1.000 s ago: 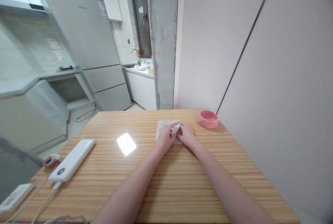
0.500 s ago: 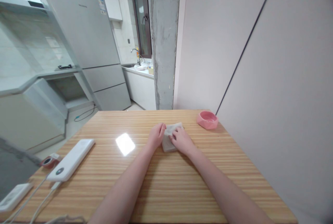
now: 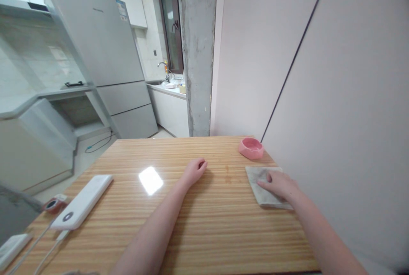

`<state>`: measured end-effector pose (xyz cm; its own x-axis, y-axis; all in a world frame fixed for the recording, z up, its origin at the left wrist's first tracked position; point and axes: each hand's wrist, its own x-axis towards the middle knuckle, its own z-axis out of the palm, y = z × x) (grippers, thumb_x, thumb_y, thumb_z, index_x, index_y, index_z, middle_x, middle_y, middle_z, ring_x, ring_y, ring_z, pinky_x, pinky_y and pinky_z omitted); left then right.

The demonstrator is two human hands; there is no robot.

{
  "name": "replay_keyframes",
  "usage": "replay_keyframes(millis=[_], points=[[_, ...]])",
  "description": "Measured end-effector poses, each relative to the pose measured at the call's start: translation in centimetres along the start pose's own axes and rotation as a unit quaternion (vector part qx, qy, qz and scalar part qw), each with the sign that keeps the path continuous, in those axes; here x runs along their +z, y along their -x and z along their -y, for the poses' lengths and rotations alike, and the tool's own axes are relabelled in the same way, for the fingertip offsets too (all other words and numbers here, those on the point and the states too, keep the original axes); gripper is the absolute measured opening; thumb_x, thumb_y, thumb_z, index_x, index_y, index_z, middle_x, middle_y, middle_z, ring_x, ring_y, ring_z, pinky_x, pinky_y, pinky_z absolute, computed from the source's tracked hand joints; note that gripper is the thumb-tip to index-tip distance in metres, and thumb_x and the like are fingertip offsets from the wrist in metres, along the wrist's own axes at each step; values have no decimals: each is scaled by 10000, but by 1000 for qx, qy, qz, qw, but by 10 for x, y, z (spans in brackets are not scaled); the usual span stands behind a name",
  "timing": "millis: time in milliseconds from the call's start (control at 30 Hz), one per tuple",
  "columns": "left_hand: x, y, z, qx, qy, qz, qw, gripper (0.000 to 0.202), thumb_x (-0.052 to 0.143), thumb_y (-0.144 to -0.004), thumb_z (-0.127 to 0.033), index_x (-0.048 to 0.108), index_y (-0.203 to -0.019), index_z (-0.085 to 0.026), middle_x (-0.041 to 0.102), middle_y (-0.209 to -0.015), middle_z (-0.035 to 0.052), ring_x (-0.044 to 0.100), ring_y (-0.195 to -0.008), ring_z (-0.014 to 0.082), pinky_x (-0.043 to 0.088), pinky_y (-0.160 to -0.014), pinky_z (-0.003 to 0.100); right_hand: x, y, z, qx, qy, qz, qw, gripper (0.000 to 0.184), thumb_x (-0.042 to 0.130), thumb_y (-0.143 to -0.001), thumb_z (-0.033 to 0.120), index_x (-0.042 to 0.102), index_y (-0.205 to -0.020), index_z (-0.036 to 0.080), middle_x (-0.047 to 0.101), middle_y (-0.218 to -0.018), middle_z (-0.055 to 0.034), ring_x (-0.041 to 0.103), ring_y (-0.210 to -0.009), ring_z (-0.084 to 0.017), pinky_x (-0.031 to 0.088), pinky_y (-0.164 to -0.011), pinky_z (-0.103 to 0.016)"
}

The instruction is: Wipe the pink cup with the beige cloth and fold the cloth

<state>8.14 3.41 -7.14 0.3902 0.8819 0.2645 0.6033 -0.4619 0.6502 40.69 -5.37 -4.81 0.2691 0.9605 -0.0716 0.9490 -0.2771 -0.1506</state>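
A folded grey-white cloth lies flat on the wooden table near its right edge, by the wall. My right hand rests flat on top of the cloth, fingers stretched out. My left hand lies on the bare table at the middle, fingers loosely curled with nothing in them, well apart from the cloth. A pink bowl sits at the far right corner, just beyond the cloth.
A white power bank with cables lies at the table's left side, beside a small red round object and a white device. The wall runs along the table's right edge. A fridge and kitchen counter stand beyond.
Both hands were together on the cloth at the table's middle. Now the folded cloth has moved right toward the wall under my right hand, and my left hand has let go.
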Motion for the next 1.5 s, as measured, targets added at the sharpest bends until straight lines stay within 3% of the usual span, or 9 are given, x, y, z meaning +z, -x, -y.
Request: replay_keyframes(millis=[100,167,233,300,367,467,633,1500], points=[[0,0,0,1,-10,10,1000,344,361,-889,-381,537,-681,-171,556,-661,5,495,-665,141,339,-624,251,-8,12,40,-41,17,-41,998,284,586,-755,411,663,-859,158,654,-998,-165,595,-1007,-343,426,-818,-438],[-1,1,-1,2,-25,17,1000,348,366,-889,-390,554,-696,-170,575,-669,12,505,-660,142,346,-619,251,-9,16,80,-125,-64,-55,989,283,535,-808,318,651,-986,133,643,-1052,-168,585,-1051,-299,423,-892,-403],[-1,2,-3,4,-44,26,999,310,405,-873,-377,581,-727,-168,600,-678,18,519,-645,144,358,-609,250,-4,14,123,-244,-183,-49,951,382,495,-842,288,574,-1175,120,601,-1195,-160,542,-1144,-250,393,-985,-368],[-1,4,-4,10,-49,34,998,235,443,-847,-315,616,-792,-165,647,-736,34,557,-676,155,394,-631,253,8,6,161,-300,-277,-28,912,432,478,-860,302,517,-1261,147,546,-1300,-139,481,-1232,-232,354,-1049,-380],[0,4,-5,10,-48,39,998,206,463,-814,-220,642,-890,-153,690,-865,65,605,-777,173,438,-699,263,26,-4,190,-323,-348,-9,880,402,449,-874,289,532,-1249,168,548,-1305,-123,479,-1237,-217,343,-1068,-393],[2,3,-4,-19,-81,57,995,264,458,-787,-124,659,-958,-114,700,-982,119,634,-891,200,469,-783,285,54,-14,212,-329,-415,-13,848,342,390,-902,282,587,-1158,169,617,-1181,-117,547,-1136,-208,399,-1019,-394],[5,1,-3,-37,-117,69,990,263,447,-811,-111,686,-920,-86,705,-948,158,648,-879,223,483,-816,321,79,-15,214,-332,-440,-75,831,342,353,-934,342,597,-1096,165,622,-1086,-116,557,-1063,-203,419,-986,-380],[2,4,-7,-33,-127,67,989,287,443,-793,-113,689,-940,-94,706,-971,148,645,-901,216,483,-829,316,79,-16,213,-335,-442,-57,830,314,375,-929,324,599,-1100,186,628,-1089,-103,555,-1056,-204,422,-981,-396]])
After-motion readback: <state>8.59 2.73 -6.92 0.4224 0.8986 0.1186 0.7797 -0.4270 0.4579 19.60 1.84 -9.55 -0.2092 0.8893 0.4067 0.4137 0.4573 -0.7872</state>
